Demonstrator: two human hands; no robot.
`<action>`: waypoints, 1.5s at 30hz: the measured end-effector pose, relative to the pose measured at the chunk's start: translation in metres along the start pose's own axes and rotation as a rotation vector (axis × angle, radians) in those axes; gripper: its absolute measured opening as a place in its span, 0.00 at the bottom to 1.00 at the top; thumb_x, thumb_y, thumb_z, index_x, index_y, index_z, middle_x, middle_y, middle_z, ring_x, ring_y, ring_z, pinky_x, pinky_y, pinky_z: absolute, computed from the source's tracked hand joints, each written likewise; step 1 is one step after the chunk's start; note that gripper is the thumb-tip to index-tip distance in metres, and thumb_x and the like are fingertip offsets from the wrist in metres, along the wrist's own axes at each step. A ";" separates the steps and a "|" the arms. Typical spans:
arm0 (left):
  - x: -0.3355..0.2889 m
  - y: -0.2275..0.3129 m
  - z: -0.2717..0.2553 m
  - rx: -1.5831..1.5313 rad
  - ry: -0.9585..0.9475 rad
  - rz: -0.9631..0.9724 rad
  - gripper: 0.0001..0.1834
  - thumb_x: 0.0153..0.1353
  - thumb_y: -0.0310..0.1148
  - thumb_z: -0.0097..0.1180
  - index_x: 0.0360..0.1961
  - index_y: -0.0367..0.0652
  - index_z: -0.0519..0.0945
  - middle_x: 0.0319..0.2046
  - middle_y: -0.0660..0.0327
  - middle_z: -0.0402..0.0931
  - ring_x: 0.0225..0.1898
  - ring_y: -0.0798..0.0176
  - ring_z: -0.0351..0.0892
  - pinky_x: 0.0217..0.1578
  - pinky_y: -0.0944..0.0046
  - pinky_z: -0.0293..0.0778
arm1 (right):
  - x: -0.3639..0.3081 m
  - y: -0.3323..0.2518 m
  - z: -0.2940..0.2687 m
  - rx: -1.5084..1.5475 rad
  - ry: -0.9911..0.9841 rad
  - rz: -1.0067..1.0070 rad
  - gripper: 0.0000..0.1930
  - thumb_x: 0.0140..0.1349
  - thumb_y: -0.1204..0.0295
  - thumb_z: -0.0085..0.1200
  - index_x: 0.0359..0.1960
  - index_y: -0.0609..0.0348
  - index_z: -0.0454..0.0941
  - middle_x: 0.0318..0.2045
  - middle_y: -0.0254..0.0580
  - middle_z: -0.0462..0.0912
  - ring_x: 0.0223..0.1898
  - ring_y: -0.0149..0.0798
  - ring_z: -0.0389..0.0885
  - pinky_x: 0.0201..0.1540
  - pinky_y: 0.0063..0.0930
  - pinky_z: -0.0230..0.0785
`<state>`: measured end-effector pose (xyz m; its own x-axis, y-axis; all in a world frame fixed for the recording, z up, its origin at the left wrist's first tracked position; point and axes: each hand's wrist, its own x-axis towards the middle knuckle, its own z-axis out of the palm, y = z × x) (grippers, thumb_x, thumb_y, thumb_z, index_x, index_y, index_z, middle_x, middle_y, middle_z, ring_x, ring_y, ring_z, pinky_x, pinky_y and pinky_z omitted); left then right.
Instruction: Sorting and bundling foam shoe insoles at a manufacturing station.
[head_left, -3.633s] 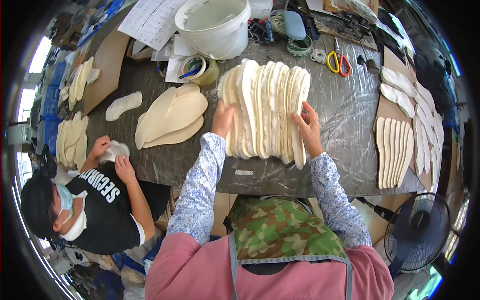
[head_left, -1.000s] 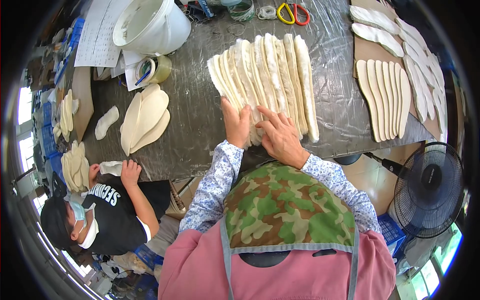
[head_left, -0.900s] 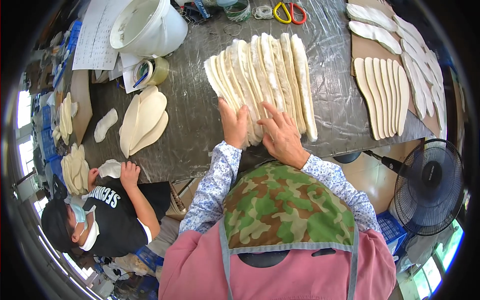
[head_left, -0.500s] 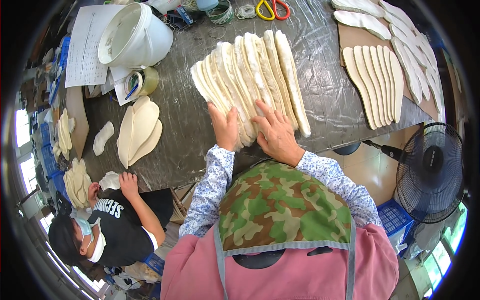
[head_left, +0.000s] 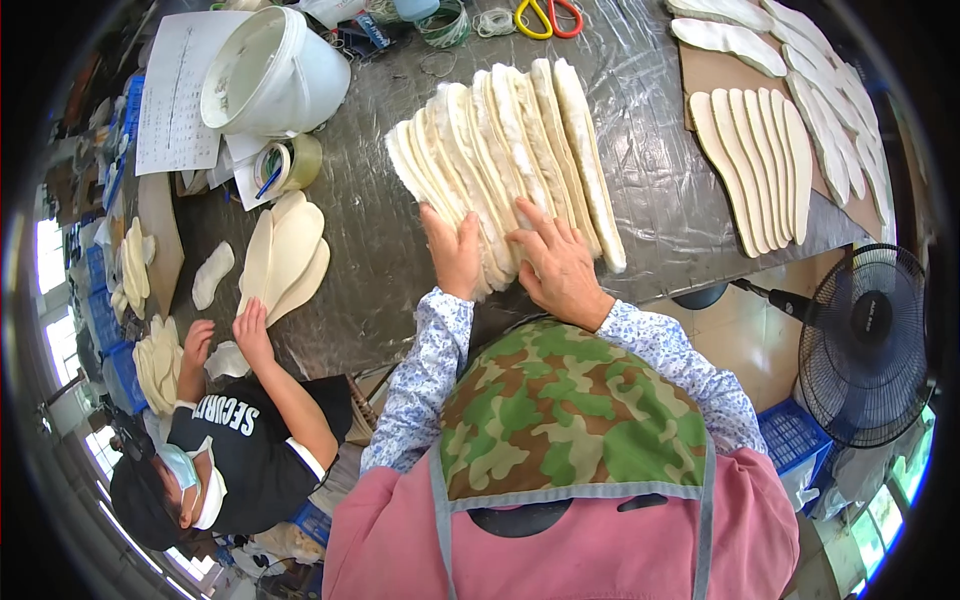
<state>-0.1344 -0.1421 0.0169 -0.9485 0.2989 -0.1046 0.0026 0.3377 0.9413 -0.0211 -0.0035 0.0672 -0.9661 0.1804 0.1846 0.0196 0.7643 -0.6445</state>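
A fanned row of cream, fleece-edged insoles (head_left: 500, 150) lies on the dark, plastic-covered table in front of me. My left hand (head_left: 455, 250) touches the near left end of the row, its thumb apart from the fingers. Beside it, my right hand (head_left: 562, 268) rests with spread fingers on the near ends of the middle insoles. Neither hand lifts anything. Under my hands, parts of the insole tips are hidden.
Flat insoles (head_left: 755, 170) and fleece pieces (head_left: 825, 110) lie at the right, near a standing fan (head_left: 865, 345). A white bucket (head_left: 290, 75), tape roll (head_left: 300, 162), scissors (head_left: 548, 18) and an insole pile (head_left: 285, 250) surround the row. At left works a co-worker (head_left: 250, 425).
My hands stay almost in place on the row. The co-worker has let go of a white piece and reached one hand to the insole pile.
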 end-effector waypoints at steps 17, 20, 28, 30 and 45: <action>0.001 0.005 -0.009 -0.474 -0.038 -0.084 0.32 0.61 0.24 0.44 0.67 0.31 0.52 0.60 0.48 0.64 0.58 0.58 0.67 0.59 0.61 0.62 | 0.002 -0.008 -0.004 0.064 -0.032 -0.065 0.21 0.45 0.80 0.54 0.45 0.56 0.75 0.59 0.46 0.69 0.46 0.48 0.73 0.46 0.40 0.64; 0.001 0.010 -0.008 -0.449 -0.031 -0.087 0.32 0.61 0.24 0.42 0.67 0.31 0.52 0.60 0.47 0.64 0.58 0.57 0.67 0.59 0.61 0.62 | 0.007 -0.012 0.001 0.079 -0.013 -0.110 0.20 0.45 0.81 0.54 0.44 0.57 0.75 0.59 0.48 0.69 0.46 0.49 0.74 0.46 0.41 0.65; 0.000 0.011 -0.004 -0.441 -0.035 -0.072 0.32 0.65 0.26 0.47 0.67 0.31 0.50 0.60 0.48 0.64 0.58 0.57 0.67 0.59 0.60 0.62 | 0.012 -0.015 0.009 0.020 -0.067 -0.093 0.18 0.47 0.81 0.54 0.43 0.58 0.75 0.60 0.48 0.69 0.46 0.50 0.74 0.47 0.40 0.67; 0.002 0.006 -0.003 -0.424 -0.065 -0.048 0.35 0.64 0.26 0.50 0.67 0.30 0.47 0.60 0.46 0.62 0.59 0.56 0.66 0.60 0.60 0.62 | 0.013 -0.015 0.009 -0.001 -0.060 -0.103 0.17 0.46 0.80 0.54 0.42 0.58 0.76 0.60 0.46 0.69 0.44 0.47 0.74 0.45 0.40 0.67; -0.004 0.022 -0.002 -0.359 -0.040 -0.083 0.32 0.67 0.27 0.42 0.69 0.31 0.48 0.65 0.49 0.57 0.63 0.59 0.60 0.63 0.61 0.56 | 0.013 -0.012 0.005 0.033 -0.038 -0.076 0.16 0.46 0.80 0.54 0.41 0.56 0.76 0.59 0.43 0.70 0.45 0.46 0.74 0.43 0.39 0.65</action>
<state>-0.1312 -0.1376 0.0391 -0.9276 0.3211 -0.1910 -0.1917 0.0297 0.9810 -0.0351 -0.0134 0.0737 -0.9735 0.0987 0.2064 -0.0621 0.7543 -0.6536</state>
